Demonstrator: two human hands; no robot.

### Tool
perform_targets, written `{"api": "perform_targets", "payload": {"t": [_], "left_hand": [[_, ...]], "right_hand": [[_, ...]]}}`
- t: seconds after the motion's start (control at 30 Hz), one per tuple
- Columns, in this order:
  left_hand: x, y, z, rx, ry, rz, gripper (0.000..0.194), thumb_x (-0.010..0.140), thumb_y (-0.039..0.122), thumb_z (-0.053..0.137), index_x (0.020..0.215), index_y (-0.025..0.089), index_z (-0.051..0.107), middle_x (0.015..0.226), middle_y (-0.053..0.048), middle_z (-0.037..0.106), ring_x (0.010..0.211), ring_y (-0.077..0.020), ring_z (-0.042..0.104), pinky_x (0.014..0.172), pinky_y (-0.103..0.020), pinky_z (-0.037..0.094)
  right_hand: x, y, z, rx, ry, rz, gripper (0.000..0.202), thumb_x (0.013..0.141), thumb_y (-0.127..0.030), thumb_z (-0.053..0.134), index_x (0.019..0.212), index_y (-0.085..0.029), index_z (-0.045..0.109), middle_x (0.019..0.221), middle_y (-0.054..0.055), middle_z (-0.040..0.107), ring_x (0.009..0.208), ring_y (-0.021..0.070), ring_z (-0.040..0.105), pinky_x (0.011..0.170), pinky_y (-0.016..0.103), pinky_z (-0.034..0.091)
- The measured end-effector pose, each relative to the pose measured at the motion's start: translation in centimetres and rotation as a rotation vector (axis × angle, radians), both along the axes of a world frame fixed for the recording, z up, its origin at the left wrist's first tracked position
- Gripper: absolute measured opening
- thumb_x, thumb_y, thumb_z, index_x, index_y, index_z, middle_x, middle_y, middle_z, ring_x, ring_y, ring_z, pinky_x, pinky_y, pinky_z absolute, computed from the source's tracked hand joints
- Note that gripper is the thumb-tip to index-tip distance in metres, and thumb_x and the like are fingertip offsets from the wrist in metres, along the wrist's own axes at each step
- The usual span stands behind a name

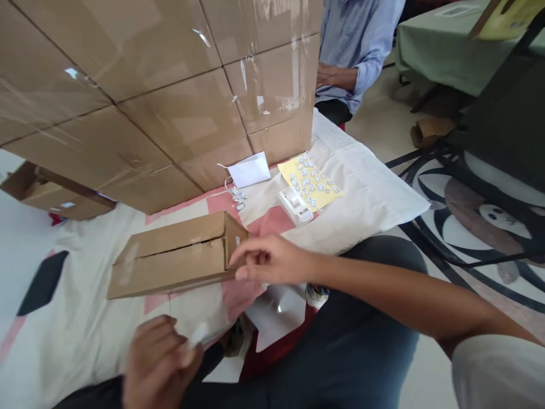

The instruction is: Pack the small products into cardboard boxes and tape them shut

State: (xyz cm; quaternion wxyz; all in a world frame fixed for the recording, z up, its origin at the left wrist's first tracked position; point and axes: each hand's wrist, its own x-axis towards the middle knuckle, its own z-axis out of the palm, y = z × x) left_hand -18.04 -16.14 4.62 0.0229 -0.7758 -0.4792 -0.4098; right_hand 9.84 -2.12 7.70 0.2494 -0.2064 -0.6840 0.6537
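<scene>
Dark flat piece: lies at the far left of the cloth-covered tabletop (370, 196), a dark flat piece (43, 283) set at a slant.
Open box: a brown open box (68, 200) behind it, beside the stack.
Left hand: the left hand (159, 360), low and blurred in front of the carton, fingers curled in; a whitish patch shows at their tips, but I cannot tell whether anything is held.
Stack: plastic-wrapped brown boxes (170, 108) rise along the far side, film catching the light.
Carton: the long brown carton (179, 250) lies between the two hands on the pink-and-white cloth, top flaps meeting along a slightly gaping seam.
Small tags: a loose cluster of small tags (239, 197) beyond the carton.
White packet: a white packet (250, 170) against the stack, cord at its side.
Right hand: the right hand (268, 258) is at the carton's right end, fingers loosely bent, a gap between index and thumb, nothing gripped; contact is unclear.
White device: a white device (295, 205) just beside the yellow sheet.
Yellow sheet: a yellow sheet (330, 196) dotted with small pale labels (305, 182).
Co-worker: a person in a blue shirt (361, 40) sits past the stack.
</scene>
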Motion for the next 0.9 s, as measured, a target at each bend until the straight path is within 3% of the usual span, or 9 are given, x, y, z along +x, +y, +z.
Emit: {"api": "perform_targets", "payload": {"t": [0.13, 0.23, 0.33, 0.4, 0.47, 0.53, 0.6, 0.7, 0.9], "left_hand": [[4.0, 0.1, -2.2, 0.266, 0.23, -0.226, 0.027, 0.072, 0.001, 0.082, 0.08, 0.022, 0.066, 0.065, 0.002, 0.066, 0.063, -0.0156, 0.061, 0.073, -0.036, 0.053], [6.0, 1.2, -3.4, 0.305, 0.273, -0.25, 0.024, 0.077, -0.005, 0.076, 0.085, 0.016, 0.068, 0.07, -0.004, 0.068, 0.068, -0.0175, 0.062, 0.072, -0.037, 0.052], [7.3, 1.8, -4.2, 0.249, 0.242, -0.244, 0.017, 0.084, 0.001, 0.073, 0.09, 0.015, 0.065, 0.069, -0.004, 0.067, 0.065, -0.0169, 0.061, 0.068, -0.034, 0.05], [8.1, 1.6, -4.9, 0.165, 0.198, -0.259, 0.011, 0.09, 0.006, 0.068, 0.093, 0.015, 0.063, 0.069, -0.003, 0.066, 0.064, -0.0162, 0.061, 0.066, -0.032, 0.049], [8.9, 1.2, -5.6, 0.081, 0.169, -0.327, 0.009, 0.093, 0.006, 0.063, 0.096, 0.015, 0.062, 0.07, -0.003, 0.067, 0.064, -0.0157, 0.061, 0.065, -0.031, 0.049], [9.7, 0.6, -6.4, 0.006, 0.169, -0.417, 0.01, 0.094, 0.006, 0.061, 0.099, 0.014, 0.063, 0.072, -0.004, 0.068, 0.064, -0.0153, 0.06, 0.065, -0.031, 0.047], [10.3, 0.2, -6.9, -0.045, 0.196, -0.491, 0.012, 0.094, 0.006, 0.062, 0.102, 0.014, 0.064, 0.073, -0.003, 0.068, 0.063, -0.0153, 0.059, 0.064, -0.031, 0.045], [10.8, 0.1, -7.1, -0.075, 0.247, -0.529, 0.012, 0.095, 0.008, 0.06, 0.104, 0.014, 0.064, 0.072, -0.002, 0.066, 0.062, -0.0159, 0.057, 0.062, -0.032, 0.043], [10.6, 0.5, -6.8, -0.106, 0.249, -0.502, 0.01, 0.099, 0.011, 0.056, 0.104, 0.015, 0.064, 0.073, -0.002, 0.066, 0.064, -0.016, 0.057, 0.064, -0.031, 0.042]], "right_hand": [[-0.1, -3.3, 0.1, -0.307, -0.245, 0.262, 0.029, 0.093, -0.041, 0.064, 0.076, -0.017, 0.066, 0.062, -0.005, 0.062, 0.063, 0.0095, 0.052, 0.062, 0.021, 0.039], [-0.1, -3.1, -0.8, -0.324, -0.34, 0.357, 0.022, 0.091, -0.026, 0.063, 0.071, -0.016, 0.065, 0.061, -0.005, 0.065, 0.063, 0.0081, 0.053, 0.064, 0.02, 0.04], [1.4, -1.0, 0.2, -0.208, -0.351, 0.373, 0.018, 0.09, -0.016, 0.06, 0.072, -0.016, 0.062, 0.061, -0.004, 0.064, 0.064, 0.0091, 0.056, 0.067, 0.021, 0.043], [3.8, 1.3, 1.9, -0.026, -0.313, 0.234, 0.014, 0.088, -0.011, 0.058, 0.076, -0.016, 0.061, 0.066, -0.003, 0.064, 0.067, 0.0105, 0.057, 0.068, 0.023, 0.043], [6.9, 4.1, 3.4, 0.194, -0.276, -0.12, 0.016, 0.087, -0.007, 0.056, 0.075, -0.016, 0.06, 0.073, -0.001, 0.063, 0.074, 0.012, 0.058, 0.071, 0.024, 0.043], [10.1, 7.0, 4.0, 0.332, -0.491, -0.502, 0.02, 0.091, -0.014, 0.057, 0.071, -0.018, 0.057, 0.066, -0.001, 0.055, 0.068, 0.0131, 0.052, 0.067, 0.027, 0.039], [12.5, 9.3, 3.4, 0.345, -0.779, -0.691, 0.027, 0.091, -0.02, 0.06, 0.065, -0.019, 0.053, 0.066, 0.001, 0.054, 0.066, 0.0138, 0.049, 0.063, 0.029, 0.037], [13.9, 11.2, 1.3, 0.224, -1.04, -0.65, 0.026, 0.089, -0.021, 0.064, 0.064, -0.018, 0.056, 0.074, 0.005, 0.061, 0.068, 0.0151, 0.052, 0.061, 0.029, 0.038], [12.9, 11.9, -0.6, 0.191, -1.087, -0.569, 0.017, 0.083, -0.011, 0.064, 0.067, -0.016, 0.064, 0.078, 0.007, 0.07, 0.069, 0.015, 0.058, 0.061, 0.027, 0.04]]}}
